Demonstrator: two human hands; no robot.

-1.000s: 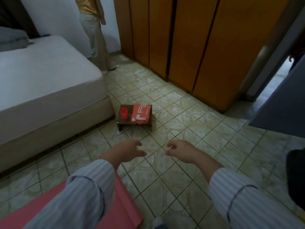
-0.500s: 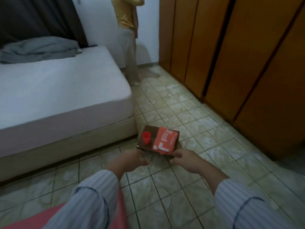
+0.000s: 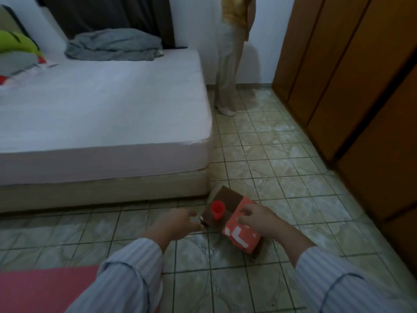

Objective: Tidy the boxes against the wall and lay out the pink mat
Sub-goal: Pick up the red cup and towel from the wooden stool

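A small brown stand (image 3: 228, 196) sits on the tiled floor by the bed's corner. It carries a red cup (image 3: 217, 209) and an orange box with white marks (image 3: 242, 237). My left hand (image 3: 178, 222) grips the stand's near left corner with curled fingers. Over the orange box, my right hand (image 3: 259, 219) has its fingers bent onto the box's top. The pink mat (image 3: 45, 290) lies flat at the lower left, partly hidden by my left sleeve.
A low bed with a white mattress (image 3: 101, 114) fills the left, with a grey blanket (image 3: 112, 45) on it. Another person (image 3: 230, 64) stands at the far wall. Wooden wardrobe doors (image 3: 352, 91) line the right side.
I have come closer to the stand. Both hands went from hovering in front of it to taking hold, the left at its corner and the right on the orange box.
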